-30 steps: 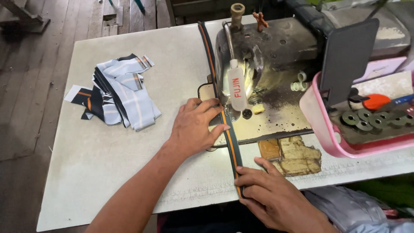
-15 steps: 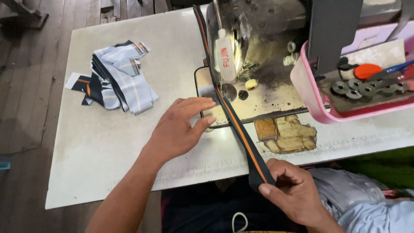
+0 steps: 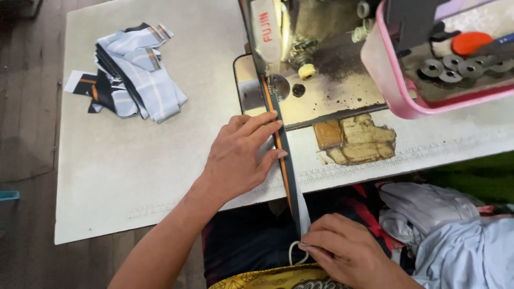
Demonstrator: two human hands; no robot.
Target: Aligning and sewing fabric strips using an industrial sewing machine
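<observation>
Left hand [image 3: 238, 160] lies flat, fingers spread, pressing the dark orange-edged strip [image 3: 282, 155] on the tabletop [image 3: 134, 176]; right hand [image 3: 342, 249] pinches its lower end.

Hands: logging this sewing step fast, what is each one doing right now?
Left hand: open, flat, fingertips pressing the long dark fabric strip with orange stripe onto the table.
Right hand: closed, pinching the strip's near end.

White table [image 3: 134, 176] (fabric pile [image 3: 131, 80] atop)

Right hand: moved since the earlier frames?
Yes. The right hand has pulled back toward the person, off the table edge, gripping the dark strip.
</observation>
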